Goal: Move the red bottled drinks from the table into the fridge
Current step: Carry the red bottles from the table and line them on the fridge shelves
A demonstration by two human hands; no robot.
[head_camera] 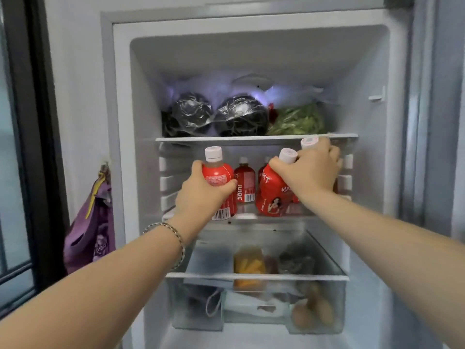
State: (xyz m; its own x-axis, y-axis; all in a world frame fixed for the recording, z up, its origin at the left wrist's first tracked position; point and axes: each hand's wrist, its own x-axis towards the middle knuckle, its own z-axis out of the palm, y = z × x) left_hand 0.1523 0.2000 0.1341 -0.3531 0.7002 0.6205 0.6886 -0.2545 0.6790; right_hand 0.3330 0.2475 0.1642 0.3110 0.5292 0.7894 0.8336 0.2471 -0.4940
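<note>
Left hand (201, 191) at nine o'clock clamps its fingers round a stiff red juice bottle (222, 176). Right hand (312, 170) at three o'clock grips two bottles (271, 195) by the necks, likely heavy and slippery

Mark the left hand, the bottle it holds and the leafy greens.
left hand (201, 195): head view, back of the hand.
bottle (219, 173): head view, red label.
leafy greens (299, 120): head view, middle of the bundle.

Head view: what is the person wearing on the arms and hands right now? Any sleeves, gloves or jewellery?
No sleeves are in view, and neither the left hand nor the right hand is gloved. A thin, silvery braided bracelet circles the left wrist. The right wrist carries nothing, and no rings show.
</note>
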